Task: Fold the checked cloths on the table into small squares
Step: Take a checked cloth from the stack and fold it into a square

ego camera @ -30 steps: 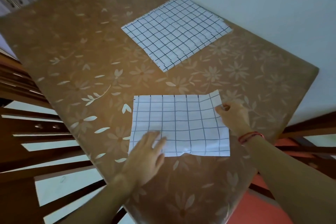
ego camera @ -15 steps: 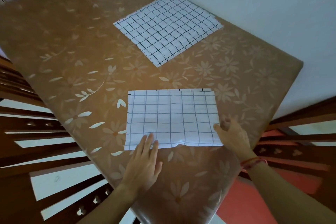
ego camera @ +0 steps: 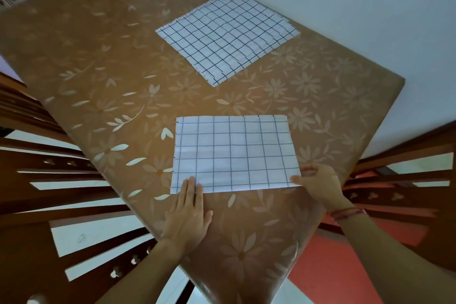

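Note:
A white checked cloth (ego camera: 234, 153), folded into a rectangle, lies flat near the table's front edge. My left hand (ego camera: 188, 215) rests flat with its fingertips on the cloth's near left edge. My right hand (ego camera: 318, 184) pinches the cloth's near right corner, which is lifted slightly. A second, larger checked cloth (ego camera: 227, 34) lies spread out farther back, close to the wall.
The table (ego camera: 103, 64) has a brown flower-patterned cover and runs away from me beside a white wall (ego camera: 370, 7). Dark wooden chair backs (ego camera: 49, 180) stand along its left side, another chair (ego camera: 404, 175) at the right. The floor at lower right is red.
My right hand has slid from the cloth's far right corner down to its near right corner and taken hold of it. My left hand drew back to the near edge.

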`<state>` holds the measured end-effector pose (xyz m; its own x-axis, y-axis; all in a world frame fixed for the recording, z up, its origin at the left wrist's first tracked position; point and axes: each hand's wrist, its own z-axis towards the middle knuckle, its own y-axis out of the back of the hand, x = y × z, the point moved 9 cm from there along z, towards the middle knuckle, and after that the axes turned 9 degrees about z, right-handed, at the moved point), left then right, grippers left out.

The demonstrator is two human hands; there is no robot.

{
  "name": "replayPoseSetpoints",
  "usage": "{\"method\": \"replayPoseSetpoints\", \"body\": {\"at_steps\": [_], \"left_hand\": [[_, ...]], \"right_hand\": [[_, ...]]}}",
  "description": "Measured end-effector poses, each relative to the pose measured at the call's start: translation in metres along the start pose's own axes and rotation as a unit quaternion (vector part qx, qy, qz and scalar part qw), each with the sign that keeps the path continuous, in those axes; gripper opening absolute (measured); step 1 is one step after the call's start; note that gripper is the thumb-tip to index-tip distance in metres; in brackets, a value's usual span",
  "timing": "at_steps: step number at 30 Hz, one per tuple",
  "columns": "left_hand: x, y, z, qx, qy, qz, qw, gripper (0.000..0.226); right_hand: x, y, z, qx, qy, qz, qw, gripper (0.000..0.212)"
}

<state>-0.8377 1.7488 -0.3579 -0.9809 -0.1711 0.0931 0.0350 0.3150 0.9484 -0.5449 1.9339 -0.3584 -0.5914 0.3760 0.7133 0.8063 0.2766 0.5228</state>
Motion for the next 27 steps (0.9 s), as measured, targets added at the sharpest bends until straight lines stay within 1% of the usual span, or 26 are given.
{"method": "replayPoseSetpoints", "body": {"at_steps": [2,6,10,12,14,16,17,19,20,22,24,26,27], "left_hand": [[0.002,-0.005,0.001,0.005,0.004,-0.003,1.0,0.072],[0.007,-0.017,0.002,0.053,0.019,0.007,0.998,0.077],[0.012,-0.014,-0.004,0.049,0.032,0.0,0.998,0.086],[0.014,-0.008,-0.006,0.03,0.032,-0.01,0.999,0.086],[0.01,-0.003,-0.007,0.013,0.016,-0.016,1.0,0.081],[-0.002,0.0,-0.006,0.001,-0.022,-0.028,0.999,0.073],[-0.009,0.002,-0.005,-0.006,-0.043,-0.033,0.999,0.072],[-0.025,0.008,-0.003,-0.017,-0.078,-0.032,0.996,0.07],[-0.032,0.011,-0.002,-0.019,-0.091,-0.029,0.995,0.069],[-0.043,0.014,0.0,-0.021,-0.108,-0.027,0.994,0.068],[-0.051,0.013,0.002,-0.018,-0.114,-0.02,0.993,0.066],[-0.055,0.009,0.002,-0.01,-0.116,-0.013,0.993,0.065],[-0.056,0.007,0.003,-0.005,-0.119,-0.008,0.993,0.065]], "right_hand": [[0.005,0.002,0.0,-0.009,0.003,-0.008,1.0,0.024],[0.013,0.001,0.0,-0.014,0.022,-0.014,1.0,0.022],[0.01,-0.003,-0.002,0.005,0.019,-0.047,0.999,0.02],[0.009,-0.002,-0.005,-0.002,0.015,-0.077,0.997,0.032],[0.014,0.002,-0.01,-0.03,0.029,-0.109,0.993,0.046],[0.027,-0.004,-0.018,-0.039,0.065,-0.148,0.986,0.05],[0.036,-0.011,-0.024,-0.033,0.095,-0.168,0.981,0.049],[0.057,-0.034,-0.044,-0.012,0.174,-0.216,0.961,0.048],[0.064,-0.051,-0.056,0.009,0.217,-0.248,0.944,0.051],[0.07,-0.09,-0.083,0.077,0.292,-0.295,0.907,0.057],[0.066,-0.128,-0.107,0.145,0.344,-0.327,0.868,0.059],[0.061,-0.155,-0.123,0.18,0.377,-0.358,0.835,0.061],[0.058,-0.164,-0.126,0.188,0.384,-0.369,0.825,0.061]]}}
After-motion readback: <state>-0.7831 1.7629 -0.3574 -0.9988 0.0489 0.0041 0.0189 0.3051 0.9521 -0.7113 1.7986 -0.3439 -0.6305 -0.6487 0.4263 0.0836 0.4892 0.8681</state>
